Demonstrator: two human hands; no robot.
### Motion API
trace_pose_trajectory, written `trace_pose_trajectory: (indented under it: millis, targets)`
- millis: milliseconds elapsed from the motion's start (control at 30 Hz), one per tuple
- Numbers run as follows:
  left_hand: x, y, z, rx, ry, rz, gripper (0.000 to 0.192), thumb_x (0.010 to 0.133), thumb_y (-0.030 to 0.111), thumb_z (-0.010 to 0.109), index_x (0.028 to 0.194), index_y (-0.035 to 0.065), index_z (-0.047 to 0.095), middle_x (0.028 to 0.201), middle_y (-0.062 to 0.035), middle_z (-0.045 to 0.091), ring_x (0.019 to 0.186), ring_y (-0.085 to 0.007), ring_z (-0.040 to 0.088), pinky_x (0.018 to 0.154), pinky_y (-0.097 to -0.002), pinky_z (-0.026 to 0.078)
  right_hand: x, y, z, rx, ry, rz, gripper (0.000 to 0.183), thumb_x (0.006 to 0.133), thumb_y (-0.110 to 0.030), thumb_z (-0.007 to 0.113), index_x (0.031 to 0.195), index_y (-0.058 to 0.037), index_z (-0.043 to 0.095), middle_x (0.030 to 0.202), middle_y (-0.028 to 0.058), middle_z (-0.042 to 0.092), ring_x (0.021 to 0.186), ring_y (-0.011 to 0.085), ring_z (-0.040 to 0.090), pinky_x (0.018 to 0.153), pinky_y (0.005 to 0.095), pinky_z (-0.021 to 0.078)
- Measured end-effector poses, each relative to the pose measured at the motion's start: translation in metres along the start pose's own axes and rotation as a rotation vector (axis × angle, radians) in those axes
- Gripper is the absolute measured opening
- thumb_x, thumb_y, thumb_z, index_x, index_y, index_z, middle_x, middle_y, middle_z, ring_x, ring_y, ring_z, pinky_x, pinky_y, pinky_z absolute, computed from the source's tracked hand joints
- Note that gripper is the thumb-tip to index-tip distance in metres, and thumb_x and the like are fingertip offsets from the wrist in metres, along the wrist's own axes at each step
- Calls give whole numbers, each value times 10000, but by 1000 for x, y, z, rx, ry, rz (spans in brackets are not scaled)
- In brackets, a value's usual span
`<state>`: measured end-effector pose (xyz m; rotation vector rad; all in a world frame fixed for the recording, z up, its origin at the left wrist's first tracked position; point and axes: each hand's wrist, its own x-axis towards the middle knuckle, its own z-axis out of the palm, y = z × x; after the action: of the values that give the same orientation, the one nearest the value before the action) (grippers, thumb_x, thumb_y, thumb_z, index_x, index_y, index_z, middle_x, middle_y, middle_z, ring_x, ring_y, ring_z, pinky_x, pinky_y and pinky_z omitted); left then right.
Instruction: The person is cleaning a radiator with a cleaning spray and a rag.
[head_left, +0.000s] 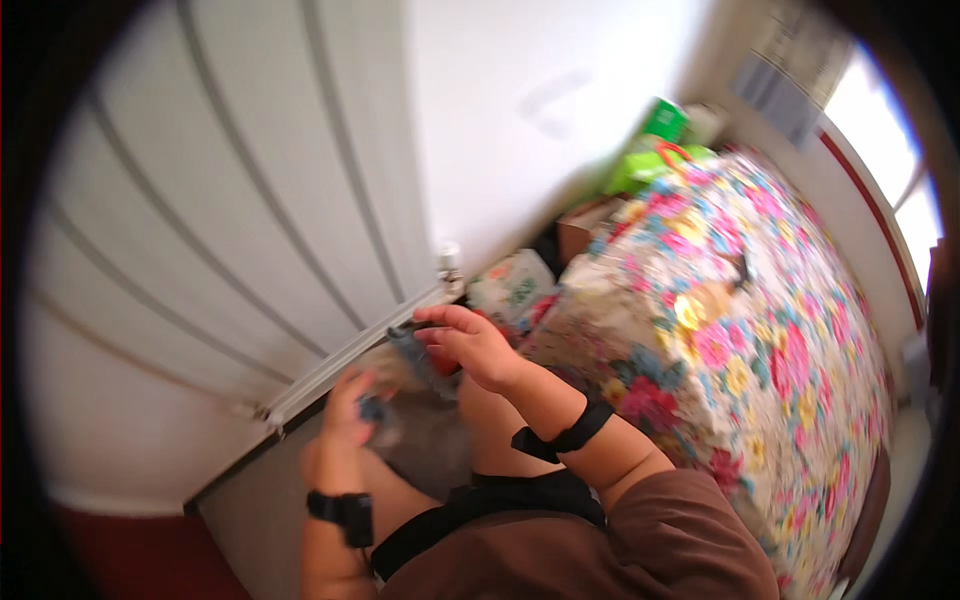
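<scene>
My left hand (349, 409), blurred, is low in front of me at the left, its fingers curled round a small dark blue thing (371, 409) that I cannot make out. Farther forward and to the right is my right hand (472, 345), palm down with bent fingers. Beneath its fingers show a grey-blue item, maybe cloth or plastic (416, 352), and something red (444, 363); whether the fingers grip them is unclear. A blurred brownish shape lies between the hands. Each forearm wears a black strap.
A white panel radiator (247, 187) with a valve (450, 270) stands ahead on the left. On the right is a table under a floral cloth (750, 375). Beyond the hands sit a printed white bag (514, 289), a cardboard box (585, 225) and a green bag (645, 169).
</scene>
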<state>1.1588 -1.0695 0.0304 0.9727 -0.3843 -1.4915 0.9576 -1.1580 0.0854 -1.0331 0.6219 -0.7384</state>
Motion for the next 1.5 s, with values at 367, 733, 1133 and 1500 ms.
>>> trace_pose_trajectory:
  millis: [367,733,1133,1500]
  targets:
    - [45,-60,-66,61,288,-83,180,831,141,540,996,70,553,990,-65,581,882,-208,574,761,-351,456,-228,-62,-246,-654,1534,-617,448,777,-166,668,1143,-7,465,956,63,540,803,135,524,732,274,441]
    - [17,-91,-90,281,396,120,152,788,59,569,933,16,585,857,-68,609,770,-168,600,682,-293,481,-168,-110,-300,-1142,1230,-498,121,738,-120,690,821,-49,636,698,-15,597,657,79,545,616,253,438]
    - [-11,-78,-53,609,121,224,201,789,139,635,941,12,603,823,-18,606,721,-94,546,632,-226,434,-39,-24,-23,150,31,-159,601,690,-48,553,1267,-79,387,894,91,530,733,161,553,574,277,457]
    - [-11,-71,-49,194,260,207,188,818,132,601,953,2,580,865,-43,606,791,-110,565,713,-243,450,8,16,27,-69,-418,-397,573,761,-194,663,1199,49,386,1065,134,521,964,196,523,797,300,428]
